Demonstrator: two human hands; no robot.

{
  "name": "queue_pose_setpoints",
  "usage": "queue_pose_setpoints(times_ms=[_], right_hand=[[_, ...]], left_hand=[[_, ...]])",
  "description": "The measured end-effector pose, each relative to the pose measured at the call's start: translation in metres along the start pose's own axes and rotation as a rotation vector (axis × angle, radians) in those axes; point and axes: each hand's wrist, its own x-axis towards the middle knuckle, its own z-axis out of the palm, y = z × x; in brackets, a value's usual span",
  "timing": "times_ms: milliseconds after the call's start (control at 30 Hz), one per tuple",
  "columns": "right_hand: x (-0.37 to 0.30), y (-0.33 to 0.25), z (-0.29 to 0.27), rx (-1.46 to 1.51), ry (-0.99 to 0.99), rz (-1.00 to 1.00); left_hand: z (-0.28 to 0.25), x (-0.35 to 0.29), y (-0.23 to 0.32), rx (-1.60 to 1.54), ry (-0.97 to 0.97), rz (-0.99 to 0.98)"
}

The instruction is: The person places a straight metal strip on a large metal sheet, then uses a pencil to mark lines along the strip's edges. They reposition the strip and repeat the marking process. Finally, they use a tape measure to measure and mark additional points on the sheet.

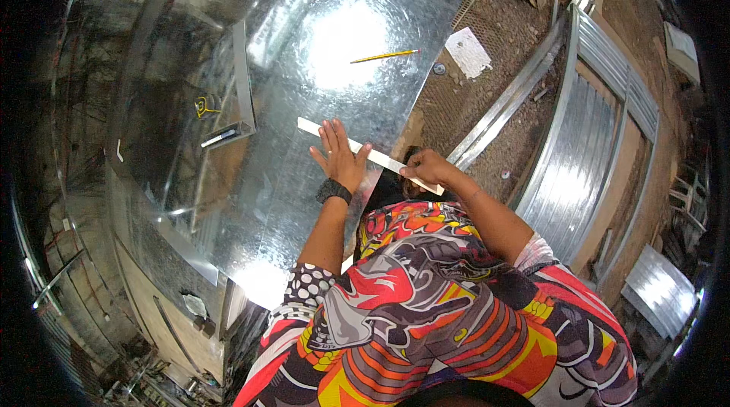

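Observation:
A narrow, flat white strip (380, 158) lies slantwise across the near right part of a shiny sheet of metal (281, 171), one end sticking out past the sheet's edge. My left hand (344, 160), a dark watch on its wrist, rests over the strip with fingers spread. At the overhanging end, my right hand (428, 170) grips the strip between thumb and fingers. Farther off on the sheet is a yellow pencil (384, 57).
On the left, a bent metal piece (245, 80) lies near a yellow-and-black object (205, 107) and a small handled tool (220, 138). Beyond the sheet's right edge are a white paper (468, 53), long metal channels (509, 95) and a ribbed metal panel (576, 156).

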Motion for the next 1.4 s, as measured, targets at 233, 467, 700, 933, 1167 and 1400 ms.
queue_pose_setpoints(times_ms=[233, 467, 700, 933, 1167, 1400], right_hand=[[0.011, 0.01, 0.005, -0.051, 0.026, -0.03], [0.023, 0.02, 0.008, -0.158, 0.068, -0.075], [0.038, 0.017, 0.005, -0.263, 0.053, -0.046], [0.028, 0.007, 0.007, -0.043, 0.021, 0.012], [0.021, 0.002, 0.007, 0.153, -0.12, -0.046], [0.038, 0.014, -0.003, -0.002, -0.201, -0.174]], left_hand=[[-0.005, 0.0, 0.0, 0.02, -0.024, -0.003], [-0.008, 0.0, 0.001, 0.017, -0.04, -0.01], [-0.031, -0.001, 0.021, 0.155, -0.186, -0.034], [-0.024, -0.001, 0.015, 0.11, -0.166, -0.02], [-0.024, 0.0, 0.015, 0.109, -0.162, -0.024], [-0.026, 0.003, 0.018, 0.114, -0.193, -0.029]])
